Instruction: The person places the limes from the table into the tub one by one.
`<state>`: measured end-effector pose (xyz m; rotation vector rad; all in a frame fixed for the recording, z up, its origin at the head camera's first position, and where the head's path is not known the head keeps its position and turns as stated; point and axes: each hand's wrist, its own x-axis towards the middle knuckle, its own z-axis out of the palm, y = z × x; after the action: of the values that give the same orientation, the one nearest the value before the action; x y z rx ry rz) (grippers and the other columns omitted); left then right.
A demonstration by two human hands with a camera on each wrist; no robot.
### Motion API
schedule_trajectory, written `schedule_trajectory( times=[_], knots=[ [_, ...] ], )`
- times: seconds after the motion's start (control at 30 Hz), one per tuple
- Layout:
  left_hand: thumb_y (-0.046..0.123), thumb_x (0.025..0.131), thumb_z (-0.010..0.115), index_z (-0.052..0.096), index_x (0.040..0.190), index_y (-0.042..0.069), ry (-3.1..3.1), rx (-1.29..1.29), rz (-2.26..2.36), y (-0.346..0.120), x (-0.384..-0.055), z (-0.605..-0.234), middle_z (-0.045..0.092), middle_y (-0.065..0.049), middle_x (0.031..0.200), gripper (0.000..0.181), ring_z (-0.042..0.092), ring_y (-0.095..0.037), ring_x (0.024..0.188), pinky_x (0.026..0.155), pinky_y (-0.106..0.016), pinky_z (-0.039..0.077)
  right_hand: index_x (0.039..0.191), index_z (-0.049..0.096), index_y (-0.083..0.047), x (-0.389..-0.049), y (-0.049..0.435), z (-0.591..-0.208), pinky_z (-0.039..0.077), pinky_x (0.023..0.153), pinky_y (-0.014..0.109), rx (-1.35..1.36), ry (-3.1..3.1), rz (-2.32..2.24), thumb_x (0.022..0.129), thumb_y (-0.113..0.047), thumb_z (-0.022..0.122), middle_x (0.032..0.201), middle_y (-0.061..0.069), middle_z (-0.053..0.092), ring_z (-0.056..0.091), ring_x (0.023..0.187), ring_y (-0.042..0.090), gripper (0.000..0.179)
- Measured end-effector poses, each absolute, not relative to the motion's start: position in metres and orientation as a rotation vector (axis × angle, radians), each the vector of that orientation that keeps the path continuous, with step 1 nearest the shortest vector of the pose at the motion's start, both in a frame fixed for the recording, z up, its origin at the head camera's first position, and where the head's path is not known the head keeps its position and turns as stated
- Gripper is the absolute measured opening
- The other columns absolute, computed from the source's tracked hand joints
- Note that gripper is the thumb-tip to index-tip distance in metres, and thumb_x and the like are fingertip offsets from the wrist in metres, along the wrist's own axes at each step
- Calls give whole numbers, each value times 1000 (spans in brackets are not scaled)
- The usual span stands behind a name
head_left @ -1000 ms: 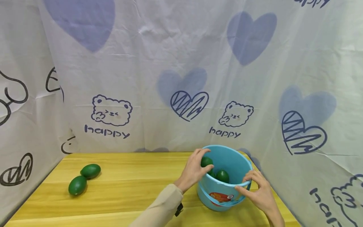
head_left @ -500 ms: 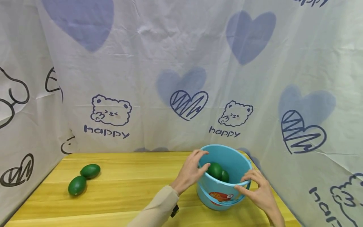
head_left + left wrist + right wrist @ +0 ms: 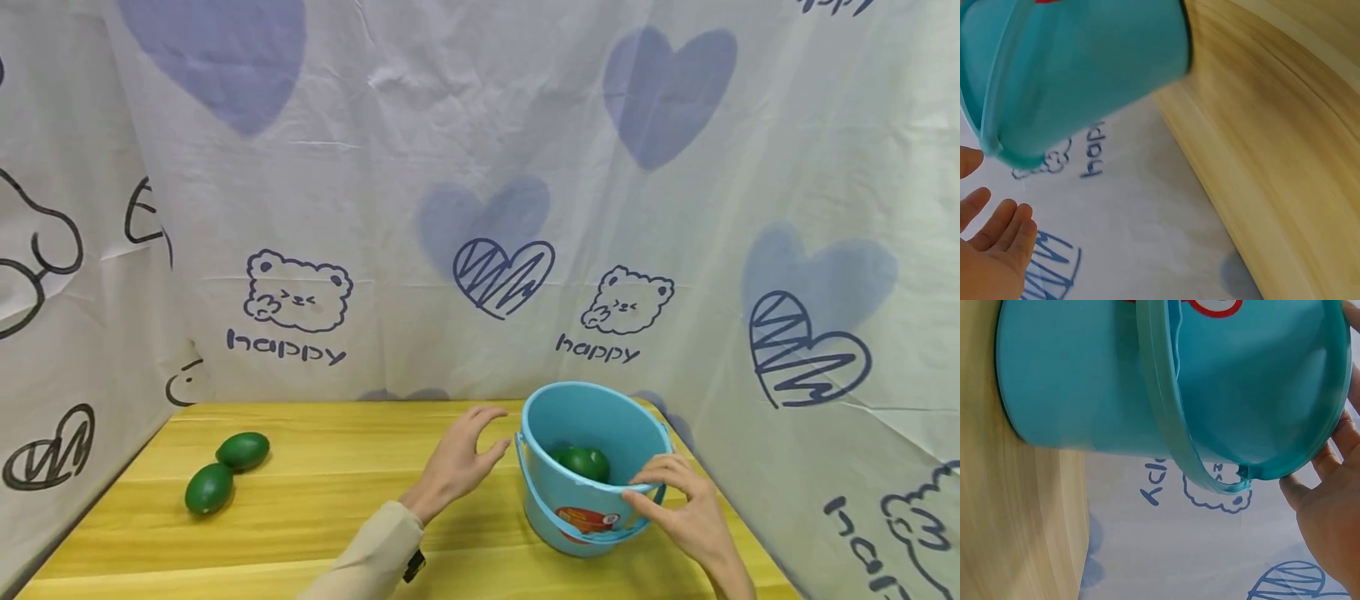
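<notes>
A light blue bucket (image 3: 543,492) stands on the table's right side, its handle (image 3: 528,475) hanging down over the front. Inside lie dark green, lime-like fruits (image 3: 581,461), partly overlapping, so their number is unclear. My right hand (image 3: 693,512) pinches the bucket's near right rim between thumb and fingers; the right wrist view also has this hand (image 3: 1332,512) at the rim. Left of the bucket, apart from it, is my left hand (image 3: 456,462), fingers loosely spread and holding nothing. The left wrist view has that hand (image 3: 997,256) below the bucket's rim.
Two more dark green fruits, one behind (image 3: 243,451) and one in front (image 3: 209,489), touch each other on the left of the yellow wooden table (image 3: 337,475). A white printed cloth (image 3: 405,333) hangs behind and along both sides.
My left hand has let go of a green fruit inside the bucket and drawn back leftward out of it. The fruit has settled lower among the others. My right hand stays on the rim.
</notes>
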<state>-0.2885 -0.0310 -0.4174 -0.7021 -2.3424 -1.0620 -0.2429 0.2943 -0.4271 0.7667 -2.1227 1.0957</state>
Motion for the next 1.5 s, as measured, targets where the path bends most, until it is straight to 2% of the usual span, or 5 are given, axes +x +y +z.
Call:
schedule_trajectory(
  times=[0.43, 0.77, 1.13, 1.4, 1.5],
  knots=[
    [21, 93, 68, 68, 117, 9, -2509, -391, -1028, -104, -294, -430, 69, -11, 115, 28, 65, -27, 103, 88, -46, 53, 82, 73, -19, -246, 292, -432, 36, 90, 15, 732, -2113, 1110, 64, 6, 86, 84, 1, 65, 53, 88, 8, 34],
    [24, 92, 67, 69, 114, 8, -2582, -309, -1028, -154, -294, -439, 70, -11, 114, 27, 65, -29, 105, 91, -48, 52, 81, 73, -17, -247, 291, -433, 27, 109, 19, 739, -2091, 1176, 63, 10, 85, 83, 2, 65, 53, 88, 10, 34],
    [27, 95, 62, 64, 122, 2, -2702, -124, -973, -215, -287, -449, 66, -22, 120, 37, 62, -38, 110, 91, -54, 51, 80, 73, -19, -248, 295, -432, 30, 104, 15, 708, -2133, 1146, 64, 6, 86, 82, -1, 65, 53, 89, 9, 33],
    [33, 95, 61, 66, 119, 1, -2783, 8, -892, -258, -281, -449, 66, -25, 117, 40, 62, -42, 105, 83, -55, 50, 80, 72, -25, -247, 296, -429, 34, 94, 14, 682, -2183, 1114, 68, -2, 87, 84, -7, 65, 52, 90, 6, 30],
    [36, 96, 59, 65, 121, 1, -2827, 96, -857, -275, -278, -449, 64, -26, 120, 44, 61, -44, 106, 81, -55, 50, 80, 72, -26, -247, 296, -430, 32, 97, 14, 674, -2191, 1110, 68, -3, 87, 84, -8, 65, 51, 91, 5, 30]
  ],
)
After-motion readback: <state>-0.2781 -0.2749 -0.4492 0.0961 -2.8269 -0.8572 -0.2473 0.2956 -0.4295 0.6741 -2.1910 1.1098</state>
